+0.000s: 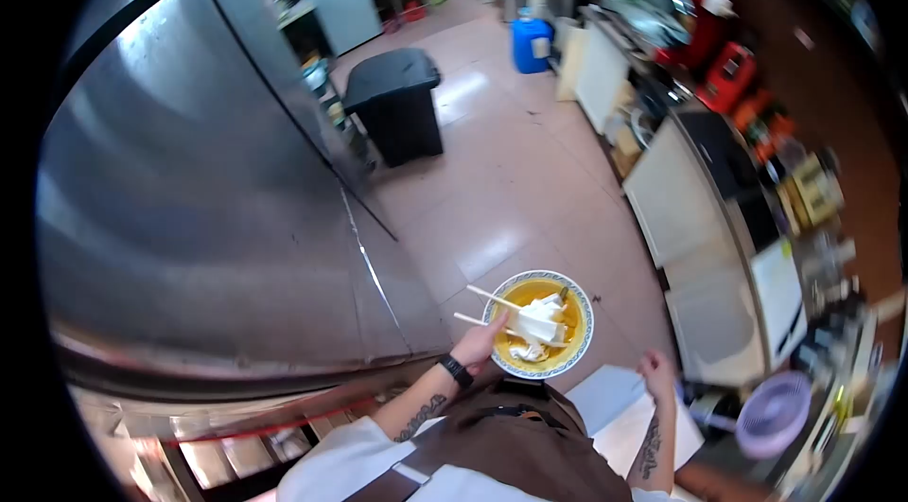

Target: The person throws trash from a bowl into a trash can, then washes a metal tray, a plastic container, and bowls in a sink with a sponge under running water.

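My left hand (480,343) grips the near left rim of a round bowl (586,317) with a blue-patterned white edge, its thumb over the inside. Yellowish liquid or food fills the bowl, with white soft pieces (539,320) on top. Two pale chopsticks (487,294) lie across it, their ends sticking out to the left past my thumb. At my right side, away from the bowl, my right hand (657,374) hangs with curled fingers; I see nothing in it. A white board or sheet (610,398) is just below and left of that hand.
A large steel refrigerator (218,180) fills the left side. Ahead on the tiled floor stand a black bin (397,105) and a blue drum (532,43). Cluttered counters and white cabinets (705,265) run along the right, with a purple basket (776,412) near me.
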Available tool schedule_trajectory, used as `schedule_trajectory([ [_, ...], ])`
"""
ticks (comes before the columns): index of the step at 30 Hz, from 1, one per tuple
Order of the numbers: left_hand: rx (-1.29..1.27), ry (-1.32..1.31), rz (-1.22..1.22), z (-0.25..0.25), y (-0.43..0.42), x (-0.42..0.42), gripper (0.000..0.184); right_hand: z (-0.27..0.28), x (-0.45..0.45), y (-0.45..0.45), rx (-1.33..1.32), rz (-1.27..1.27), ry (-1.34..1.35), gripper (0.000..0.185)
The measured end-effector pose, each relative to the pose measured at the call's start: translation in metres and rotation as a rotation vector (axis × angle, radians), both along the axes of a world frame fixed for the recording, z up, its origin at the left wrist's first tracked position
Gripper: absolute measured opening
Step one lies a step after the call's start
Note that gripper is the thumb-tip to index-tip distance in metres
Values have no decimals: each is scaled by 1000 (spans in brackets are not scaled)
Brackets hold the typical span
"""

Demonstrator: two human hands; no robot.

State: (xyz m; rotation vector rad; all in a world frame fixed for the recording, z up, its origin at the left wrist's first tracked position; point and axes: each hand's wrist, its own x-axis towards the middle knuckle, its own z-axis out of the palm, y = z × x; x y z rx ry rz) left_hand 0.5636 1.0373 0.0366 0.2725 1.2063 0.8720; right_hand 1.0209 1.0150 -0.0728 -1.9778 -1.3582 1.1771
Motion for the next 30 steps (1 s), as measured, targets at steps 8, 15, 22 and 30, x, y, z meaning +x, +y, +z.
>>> schedule_trajectory([
  [8,24,-63,185,-9,319,-11,52,88,-21,468,241,156,52,32],
  [15,86,-40,369,-9,586,-82,50,-111,14,537,-547,-121,165,20],
  [22,131,-43,617,-41,826,-181,52,-148,-105,841,-776,363,20,20],
  [30,151,-71,992,-3,1056,-314,50,-140,-239,1375,15,1340,-455,23],
])
